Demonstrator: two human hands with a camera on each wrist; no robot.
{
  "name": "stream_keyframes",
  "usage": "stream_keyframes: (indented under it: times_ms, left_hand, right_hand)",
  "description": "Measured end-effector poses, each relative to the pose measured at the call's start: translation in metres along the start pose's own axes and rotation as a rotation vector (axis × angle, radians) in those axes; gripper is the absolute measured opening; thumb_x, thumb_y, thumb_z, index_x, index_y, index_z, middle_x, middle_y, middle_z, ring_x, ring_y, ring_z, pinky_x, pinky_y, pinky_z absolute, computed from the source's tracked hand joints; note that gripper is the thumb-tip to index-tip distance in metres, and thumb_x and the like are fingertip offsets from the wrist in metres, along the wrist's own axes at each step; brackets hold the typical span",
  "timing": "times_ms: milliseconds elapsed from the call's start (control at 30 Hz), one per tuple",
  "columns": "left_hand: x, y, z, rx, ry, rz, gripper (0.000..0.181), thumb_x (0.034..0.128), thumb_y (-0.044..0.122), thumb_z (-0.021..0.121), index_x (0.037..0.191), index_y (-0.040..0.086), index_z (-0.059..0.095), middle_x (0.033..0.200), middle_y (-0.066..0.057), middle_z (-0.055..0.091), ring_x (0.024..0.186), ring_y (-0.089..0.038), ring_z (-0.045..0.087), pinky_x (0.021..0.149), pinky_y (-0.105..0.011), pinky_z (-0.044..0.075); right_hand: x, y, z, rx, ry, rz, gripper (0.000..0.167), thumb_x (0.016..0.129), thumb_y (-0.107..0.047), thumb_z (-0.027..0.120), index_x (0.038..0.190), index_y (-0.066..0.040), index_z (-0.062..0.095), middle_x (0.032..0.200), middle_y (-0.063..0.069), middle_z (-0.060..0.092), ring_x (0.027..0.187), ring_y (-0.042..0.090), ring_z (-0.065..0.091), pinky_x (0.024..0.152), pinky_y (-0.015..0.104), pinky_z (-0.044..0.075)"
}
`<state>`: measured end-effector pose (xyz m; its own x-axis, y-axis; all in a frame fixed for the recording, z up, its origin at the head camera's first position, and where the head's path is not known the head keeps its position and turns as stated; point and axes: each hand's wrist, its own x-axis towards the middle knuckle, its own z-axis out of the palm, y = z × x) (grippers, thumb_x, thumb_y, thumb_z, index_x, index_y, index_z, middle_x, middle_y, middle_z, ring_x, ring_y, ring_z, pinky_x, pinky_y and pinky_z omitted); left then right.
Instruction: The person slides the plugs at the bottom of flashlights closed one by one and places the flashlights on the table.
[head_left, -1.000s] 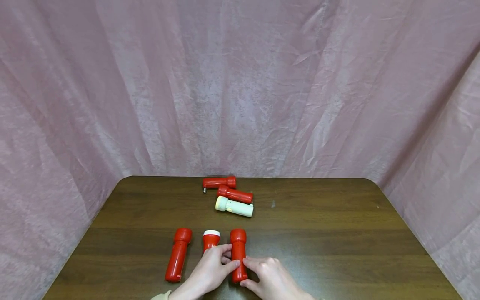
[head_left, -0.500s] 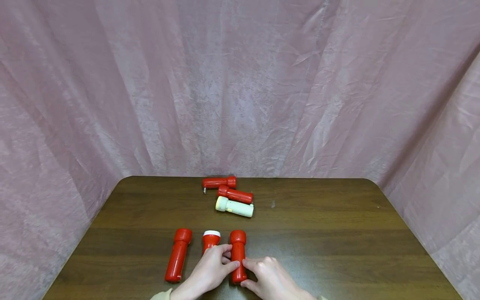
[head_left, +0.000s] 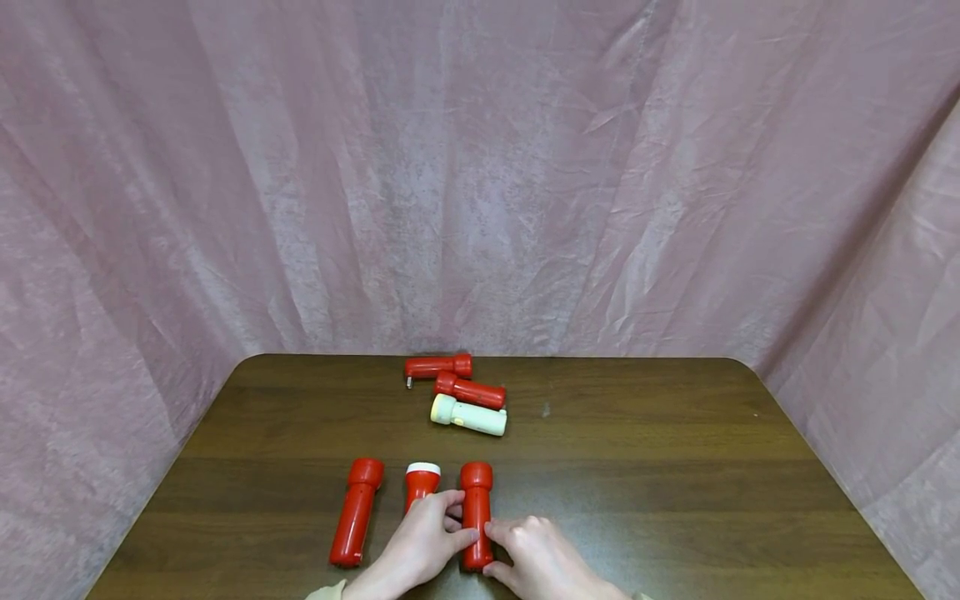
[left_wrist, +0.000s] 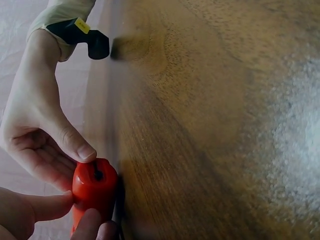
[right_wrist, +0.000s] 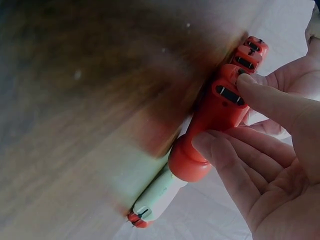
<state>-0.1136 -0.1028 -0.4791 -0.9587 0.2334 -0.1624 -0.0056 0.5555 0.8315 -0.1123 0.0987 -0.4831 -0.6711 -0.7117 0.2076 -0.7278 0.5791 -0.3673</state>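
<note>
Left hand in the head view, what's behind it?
Behind the left hand, a white-rimmed red flashlight shows its head end. Most of its handle is covered in that view, as is the table just under the hand.

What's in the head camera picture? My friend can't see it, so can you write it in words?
Two hands hold a red flashlight lying on a brown wooden table. To its left lie a white-rimmed red flashlight, partly hidden, and another red one; farther back are two more red ones and a pale one, before a pink curtain.
</note>
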Motion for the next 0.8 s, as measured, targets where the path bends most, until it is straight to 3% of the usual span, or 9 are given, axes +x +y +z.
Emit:
stream_keyframes:
  times_ms: [367,633,800]
  left_hand:
    - [-0.0002,-0.0002,0.0025,0.001,-0.008,-0.023,0.058,0.09,0.01,0.081,0.136,-0.017,0.057,0.114,-0.018,0.074,0.089,-0.021,0.075,0.069,-0.024,0.058]
    - [-0.0016,0.0014,0.004,-0.056,-0.007,-0.034,0.06,0.0895,0.007,0.08,0.138,-0.018,0.054,0.117,-0.022,0.073,0.088,-0.02,0.074,0.059,-0.023,0.056]
    - [-0.0018,0.0012,0.0041,-0.072,-0.013,-0.041,0.06,0.0899,0.006,0.08,0.138,-0.018,0.054,0.117,-0.022,0.072,0.087,-0.019,0.073,0.057,-0.024,0.057]
  right_hand:
    - [-0.0015,0.0021,-0.0018,0.02,0.0,0.002,0.015,0.084,-0.013,0.084,0.094,-0.016,0.074,0.084,-0.01,0.075,0.073,-0.004,0.064,0.063,0.012,0.047]
    - [-0.003,0.0031,-0.0009,0.001,0.011,-0.002,0.016,0.083,-0.014,0.084,0.091,-0.019,0.071,0.083,-0.01,0.073,0.071,-0.005,0.061,0.062,0.012,0.045]
    - [-0.0038,0.0043,-0.0005,-0.001,0.014,-0.008,0.016,0.084,-0.015,0.084,0.096,-0.018,0.073,0.089,-0.009,0.077,0.077,-0.002,0.068,0.066,0.015,0.051]
